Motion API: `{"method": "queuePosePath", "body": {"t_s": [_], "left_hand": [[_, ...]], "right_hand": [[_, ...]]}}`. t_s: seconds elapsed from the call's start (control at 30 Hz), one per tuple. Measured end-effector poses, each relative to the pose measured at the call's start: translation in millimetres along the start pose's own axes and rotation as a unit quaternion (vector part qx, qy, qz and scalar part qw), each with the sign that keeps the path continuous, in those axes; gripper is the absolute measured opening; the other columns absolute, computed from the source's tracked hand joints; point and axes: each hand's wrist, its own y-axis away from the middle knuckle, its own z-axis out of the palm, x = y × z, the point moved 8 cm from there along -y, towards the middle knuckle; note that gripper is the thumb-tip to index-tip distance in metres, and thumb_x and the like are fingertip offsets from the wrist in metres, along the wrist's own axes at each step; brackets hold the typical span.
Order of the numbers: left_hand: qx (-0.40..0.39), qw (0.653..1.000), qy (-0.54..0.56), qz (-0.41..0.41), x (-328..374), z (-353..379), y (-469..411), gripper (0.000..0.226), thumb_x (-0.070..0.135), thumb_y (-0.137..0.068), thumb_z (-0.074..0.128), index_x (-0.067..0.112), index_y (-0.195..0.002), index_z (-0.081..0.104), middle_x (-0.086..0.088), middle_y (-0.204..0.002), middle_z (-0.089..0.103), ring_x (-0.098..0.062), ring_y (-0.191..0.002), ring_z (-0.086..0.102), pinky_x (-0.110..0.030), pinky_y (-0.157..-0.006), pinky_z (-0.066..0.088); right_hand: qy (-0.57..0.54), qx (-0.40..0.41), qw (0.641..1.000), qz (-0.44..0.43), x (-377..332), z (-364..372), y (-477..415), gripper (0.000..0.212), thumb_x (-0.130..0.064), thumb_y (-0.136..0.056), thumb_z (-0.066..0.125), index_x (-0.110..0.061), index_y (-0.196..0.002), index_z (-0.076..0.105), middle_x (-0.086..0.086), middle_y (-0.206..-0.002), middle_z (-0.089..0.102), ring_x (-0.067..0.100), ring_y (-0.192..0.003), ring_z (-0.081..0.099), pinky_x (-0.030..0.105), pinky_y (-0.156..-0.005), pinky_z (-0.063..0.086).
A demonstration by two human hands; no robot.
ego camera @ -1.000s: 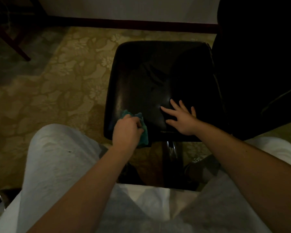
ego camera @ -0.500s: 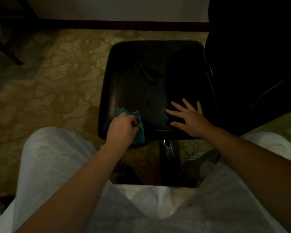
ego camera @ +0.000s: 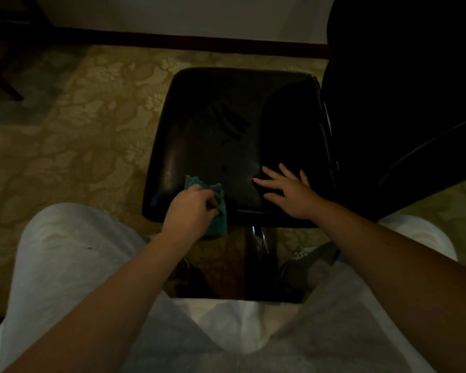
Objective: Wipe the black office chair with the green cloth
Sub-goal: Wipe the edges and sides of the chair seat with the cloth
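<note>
Chair has my left hand bunched round the cloth at its near edge, right hand flat, fingers spread, just right of it.

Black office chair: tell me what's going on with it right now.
A person is wiping the black office chair. Their left grip, a bare hand, holds the green cloth against the near left corner of the seat. The right grip rests flat on the seat, fingers spread, holding nothing.

2 hands | 1 green cloth | 1 black office chair
</note>
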Motion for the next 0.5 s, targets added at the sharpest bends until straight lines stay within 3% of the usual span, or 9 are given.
{"method": "queuePosePath", "body": {"t_s": [0.17, 0.33, 0.5], "left_hand": [[0.021, 1.0, 0.006, -0.02, 12, 3, -4, 0.019, 0.03, -0.087, 0.072, 0.023, -0.105, 0.069, 0.001, -0.112, 0.058, -0.021, -0.106, 0.056, -0.033, -0.09, 0.043], [-0.002, 0.999, 0.006, 0.048, 55, 23, -4, 0.023, 0.031, -0.09, 0.068, 0.022, -0.112, 0.066, 0.0, -0.114, 0.057, -0.023, -0.109, 0.053, -0.036, -0.093, 0.046], [-0.01, 0.999, 0.002, 0.033, 32, 11, -7, 0.022, 0.031, -0.089, 0.07, 0.025, -0.11, 0.068, 0.004, -0.112, 0.057, -0.018, -0.108, 0.054, -0.03, -0.09, 0.043]], "right_hand": [[-0.015, 0.01, 1.0, 0.013, -5, 4, 0, 0.045, -0.035, -0.102, 0.043, -0.052, -0.143, 0.032, -0.02, -0.16, 0.007, 0.017, -0.149, -0.011, 0.054, -0.115, -0.016], [-0.001, 0.008, 1.0, 0.019, -5, 3, 0, 0.045, -0.037, -0.102, 0.042, -0.051, -0.143, 0.032, -0.019, -0.161, 0.006, 0.018, -0.149, -0.011, 0.053, -0.114, -0.015], [-0.023, -0.006, 1.0, 0.014, -2, 2, -1, 0.045, -0.035, -0.102, 0.042, -0.052, -0.143, 0.031, -0.02, -0.16, 0.007, 0.016, -0.148, -0.012, 0.052, -0.113, -0.017]]}}
